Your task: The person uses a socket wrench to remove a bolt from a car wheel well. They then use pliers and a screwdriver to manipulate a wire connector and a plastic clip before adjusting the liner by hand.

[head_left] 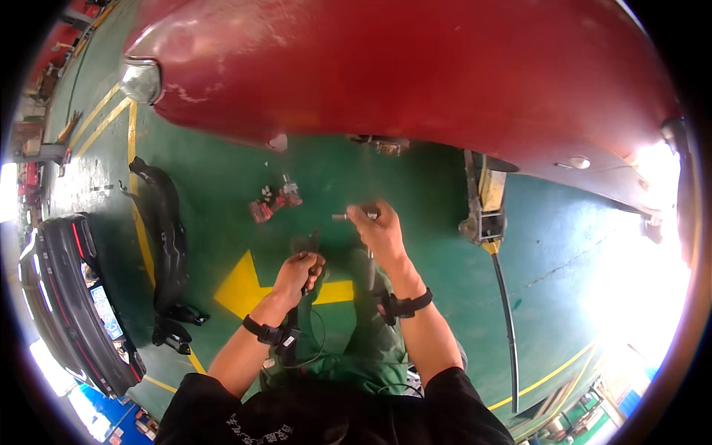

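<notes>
– Over the yellow arrow (pixel 241 285), how is the left hand (pixel 298 276) held?
– Its fingers are curled in; whether anything is gripped cannot be told, as the dark shapes about it are blurred.
– And the right hand (pixel 380 231)?
– It is closed around a tool (pixel 339 217), held ahead of the left hand and to its right, with the silver tip pointed left.
– How is that best handled?
– A grip well behind the tip is advised, so that the tip can be watched; the wrist is best kept straight, and the tip's seating checked before force is applied.
– What is found beyond?
– A red drill (pixel 285 200) is laid on the floor (pixel 415 174); it should be kept clear of the feet. Off to the right, a jack (pixel 486 215) is stood by the car (pixel 400 74). Its contact is hidden, so support should be checked before anything underneath is reached for.
</notes>
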A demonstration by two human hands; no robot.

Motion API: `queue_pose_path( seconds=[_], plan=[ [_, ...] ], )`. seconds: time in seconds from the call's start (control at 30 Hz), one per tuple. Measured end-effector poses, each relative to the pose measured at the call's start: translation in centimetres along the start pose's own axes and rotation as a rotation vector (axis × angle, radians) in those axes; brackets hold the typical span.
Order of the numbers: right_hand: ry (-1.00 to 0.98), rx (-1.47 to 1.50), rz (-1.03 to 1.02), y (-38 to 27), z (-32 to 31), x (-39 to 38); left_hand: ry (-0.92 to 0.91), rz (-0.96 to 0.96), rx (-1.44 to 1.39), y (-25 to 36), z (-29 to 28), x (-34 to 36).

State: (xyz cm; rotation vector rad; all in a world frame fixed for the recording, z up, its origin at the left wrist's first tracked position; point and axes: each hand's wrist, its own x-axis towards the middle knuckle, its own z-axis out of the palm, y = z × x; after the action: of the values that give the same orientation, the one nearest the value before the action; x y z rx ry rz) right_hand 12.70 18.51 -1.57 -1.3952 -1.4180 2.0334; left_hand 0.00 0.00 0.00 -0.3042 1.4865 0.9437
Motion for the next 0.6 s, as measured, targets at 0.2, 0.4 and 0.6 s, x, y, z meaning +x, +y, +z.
queue_pose_path(
  seconds=[0.2, 0.4, 0.6],
  plan=[
    [-0.220, 0.495, 0.192, 5.3, 2.1, 10.6, 0.069, 0.075, -0.098, 0.9, -2.8, 14.6],
    [-0.452, 0.762, 0.168, 11.8, 4.9, 24.7, 0.060, 0.280, 0.051, 1.7, -6.2, 31.6],
    [-0.701, 0.824, -0.022, 16.4, 7.4, 32.7, 0.010, 0.293, 0.103, -1.5, -8.2, 44.6]
  ],
)
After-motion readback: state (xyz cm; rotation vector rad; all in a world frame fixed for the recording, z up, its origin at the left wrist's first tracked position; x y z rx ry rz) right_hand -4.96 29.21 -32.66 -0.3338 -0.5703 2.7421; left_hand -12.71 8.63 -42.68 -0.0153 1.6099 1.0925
